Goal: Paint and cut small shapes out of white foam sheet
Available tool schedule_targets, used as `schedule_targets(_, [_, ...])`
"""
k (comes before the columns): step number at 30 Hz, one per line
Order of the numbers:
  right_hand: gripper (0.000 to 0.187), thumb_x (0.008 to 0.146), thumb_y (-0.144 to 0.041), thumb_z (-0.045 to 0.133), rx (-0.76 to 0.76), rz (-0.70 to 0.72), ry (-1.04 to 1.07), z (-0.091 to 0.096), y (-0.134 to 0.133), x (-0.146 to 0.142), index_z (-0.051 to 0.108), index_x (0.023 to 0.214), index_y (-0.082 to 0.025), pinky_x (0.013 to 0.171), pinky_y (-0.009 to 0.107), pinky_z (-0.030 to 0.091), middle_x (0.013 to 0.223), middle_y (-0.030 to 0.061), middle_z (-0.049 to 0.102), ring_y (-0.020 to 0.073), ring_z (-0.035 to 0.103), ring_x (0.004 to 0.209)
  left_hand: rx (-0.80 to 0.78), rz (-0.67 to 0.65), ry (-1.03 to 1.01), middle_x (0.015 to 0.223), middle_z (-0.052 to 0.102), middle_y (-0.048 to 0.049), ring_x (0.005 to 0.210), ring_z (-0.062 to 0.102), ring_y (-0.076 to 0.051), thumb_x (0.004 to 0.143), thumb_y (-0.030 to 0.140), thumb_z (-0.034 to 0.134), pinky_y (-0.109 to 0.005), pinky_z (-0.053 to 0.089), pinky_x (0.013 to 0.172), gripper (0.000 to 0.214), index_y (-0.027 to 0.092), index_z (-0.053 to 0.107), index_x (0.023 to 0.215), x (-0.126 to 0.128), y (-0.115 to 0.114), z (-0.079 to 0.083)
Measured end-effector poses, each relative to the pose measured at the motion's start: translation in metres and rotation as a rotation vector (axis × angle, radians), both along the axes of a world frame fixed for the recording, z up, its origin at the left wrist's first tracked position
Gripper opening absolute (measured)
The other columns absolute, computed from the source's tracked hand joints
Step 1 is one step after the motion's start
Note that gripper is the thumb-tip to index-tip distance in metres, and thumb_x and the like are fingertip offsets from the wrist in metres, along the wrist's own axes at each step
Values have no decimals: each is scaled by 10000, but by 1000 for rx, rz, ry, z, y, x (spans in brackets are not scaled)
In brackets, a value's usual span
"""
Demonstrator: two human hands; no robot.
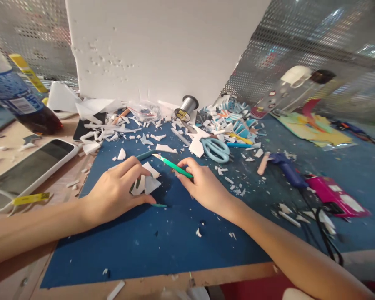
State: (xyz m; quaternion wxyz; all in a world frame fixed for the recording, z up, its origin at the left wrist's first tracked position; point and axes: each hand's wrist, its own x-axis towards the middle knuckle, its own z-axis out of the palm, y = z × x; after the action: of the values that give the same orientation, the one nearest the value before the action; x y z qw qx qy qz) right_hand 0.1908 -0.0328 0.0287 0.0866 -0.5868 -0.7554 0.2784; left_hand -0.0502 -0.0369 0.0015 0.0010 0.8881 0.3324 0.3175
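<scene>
My right hand [200, 181] is closed around a slim green craft knife [176, 167], its pale tip pointing up and to the left. My left hand [117, 189] is bent around a folded white piece [151, 184], thin like paper or foam sheet, fingers above and thumb below. Dark teal slivers show at the left fingertips; I cannot tell whether they are nails or scraps. The knife tip lies just above and right of the white piece, apart from it. Both hands are low over a blue mat [137, 250]. Light blue scissors [216, 150] lie beyond my right hand.
White scraps [165, 148] litter the mat, heaped at the back near a wire spool [186, 108]. A white board [162, 50] stands behind. Left are a phone [34, 166] and a cola bottle [18, 100]. Right are a blue glue gun [287, 171], its cable and a magenta box [336, 196].
</scene>
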Motion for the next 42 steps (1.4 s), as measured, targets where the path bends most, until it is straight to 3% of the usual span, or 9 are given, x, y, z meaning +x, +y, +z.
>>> schedule_targets(4, [185, 999, -219, 484, 85, 5, -225, 5, 2, 1, 462, 1136, -96, 494, 259, 315, 678, 27, 640, 169, 611, 573, 27, -42, 126, 837, 569, -42, 635, 592, -169, 897, 613, 629, -278, 530, 550, 476, 148, 532, 921, 16, -1, 4])
schedule_targets(9, [351, 987, -270, 544, 161, -49, -379, 11, 4, 1, 439, 1208, -17, 470, 291, 284, 759, 152, 701, 274, 696, 664, 43, 16, 273, 859, 600, -104, 775, 623, -290, 803, 652, 711, -410, 563, 658, 546, 133, 559, 881, 40, 6, -5])
schedule_targets(14, [423, 965, -311, 614, 231, -73, -502, 15, 12, 5, 497, 1209, 14, 526, 311, 373, 875, 236, 714, 347, 731, 840, -5, 128, 331, 856, 594, -122, 779, 610, -307, 818, 760, 593, -455, 553, 698, 657, 106, 565, 880, 45, 10, -15])
schedule_targets(20, [488, 904, -418, 701, 279, -39, -562, 20, 25, 13, 595, 1121, 6, 675, 357, 508, 957, 239, 702, 355, 709, 934, -24, 147, 346, 864, 586, -113, 785, 618, -299, 791, 843, 517, -418, 542, 684, 729, 119, 550, 871, 32, 4, -16])
schedule_targets(26, [421, 936, -415, 647, 365, 23, -546, 34, 42, 17, 604, 1109, -33, 876, 407, 523, 1126, 236, 644, 349, 617, 1101, 27, 196, 310, 794, 572, -102, 711, 585, -299, 822, 895, 217, -431, 510, 640, 797, 159, 522, 839, 6, 16, -17])
schedule_targets(28, [358, 958, -369, 609, 402, 62, -525, 35, 54, 17, 583, 1139, -62, 914, 400, 511, 1209, 223, 609, 334, 575, 1151, 59, 213, 287, 773, 561, -99, 699, 559, -295, 881, 845, 157, -432, 501, 633, 750, 182, 502, 818, -2, 23, -16])
schedule_targets(31, [287, 922, -245, 609, 436, 145, -514, 28, 75, 14, 564, 1162, -93, 931, 429, 483, 1228, 206, 605, 346, 527, 1164, 112, 236, 229, 794, 557, -97, 724, 545, -278, 1039, 569, 190, -420, 498, 657, 511, 199, 478, 838, -10, 33, -14])
schedule_targets(35, [372, 868, -80, 540, 455, 239, -501, 11, 102, 9, 546, 1229, -170, 846, 433, 463, 1165, 164, 647, 331, 533, 1063, 168, 274, 136, 876, 573, -110, 796, 551, -279, 1020, 299, 348, -425, 502, 701, 183, 199, 467, 925, -12, 39, -15])
schedule_targets(42, [263, 976, -183, 437, 593, 143, -364, 11, 120, 9, 661, 1113, -195, 937, 486, 396, 1063, 144, 653, 350, 489, 1123, 172, 116, 7, 968, 583, -122, 891, 571, -282, 982, 273, 478, -434, 513, 788, 119, 175, 452, 1044, -12, 22, -9])
